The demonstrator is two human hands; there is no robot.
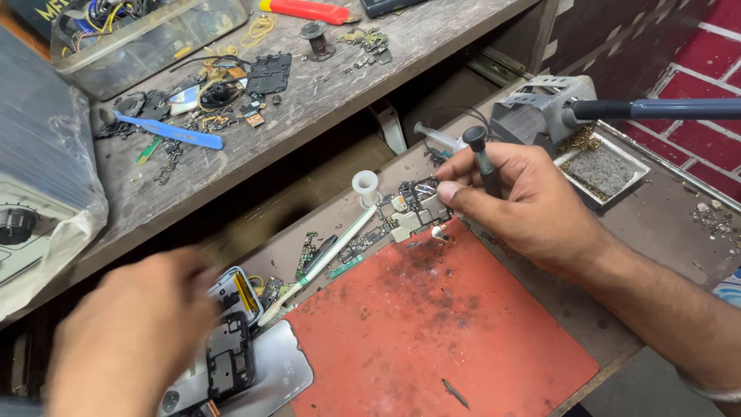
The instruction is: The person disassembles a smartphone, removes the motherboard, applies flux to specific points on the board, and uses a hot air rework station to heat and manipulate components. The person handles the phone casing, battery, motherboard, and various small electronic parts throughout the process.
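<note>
— What do we see in hand?
— Our right hand point(532, 205) grips a screwdriver point(482, 158) over a circuit board point(413, 210) beside the red mat point(432, 332) — mid-disassembly, seemingly.
— And the left hand point(127, 336)?
— Blurred over an opened phone point(231, 355); its grip we cannot tell.

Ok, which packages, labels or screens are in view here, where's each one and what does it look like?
Clear plastic box: upper shelf, top left, rectangular, full of coloured wires.
Plastic-wrapped grey machine: left edge, boxy, black dial on its pale front.
Opened phone: bottom, under the blurred left hand, silver back, black inner frame; no lit screen shows.
</note>
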